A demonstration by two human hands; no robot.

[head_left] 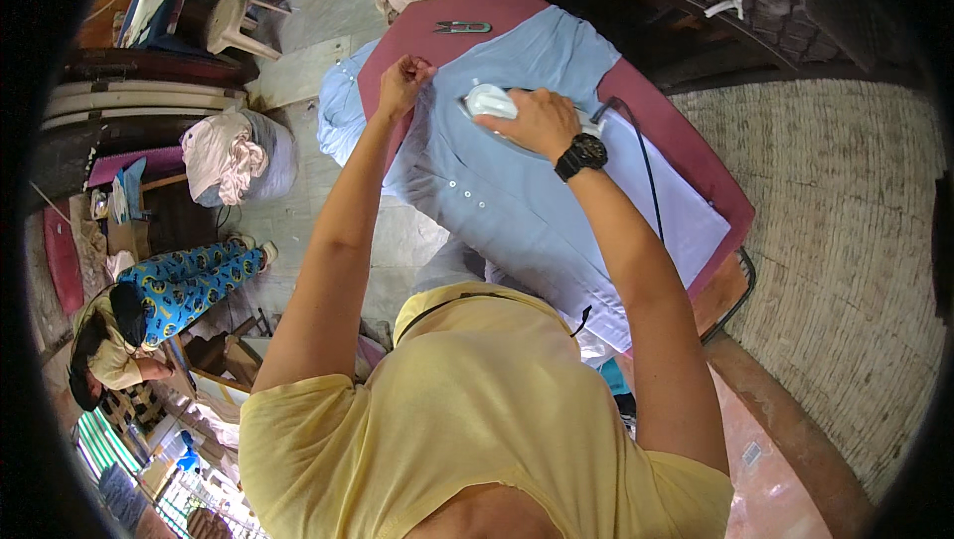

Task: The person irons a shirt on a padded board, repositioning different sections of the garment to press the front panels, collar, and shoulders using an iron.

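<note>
A light blue buttoned shirt [497, 191] lies spread over a maroon ironing board [686, 152]. My right hand [537, 120], with a black watch on the wrist, grips the handle of a white iron [487, 100] pressed flat on the shirt near its upper part. My left hand [402, 82] pinches the shirt's edge at the board's left side, holding the cloth taut. The iron's black cord [644, 166] runs down the right of the board. My yellow shirt fills the lower middle of the view.
A bundle of pale clothes [238, 156] sits on the floor to the left. Another person in a yellow top and blue patterned trousers [189, 286] sits at far left. A white plastic stool [234, 22] stands at top left. A brick wall [845, 221] lies right.
</note>
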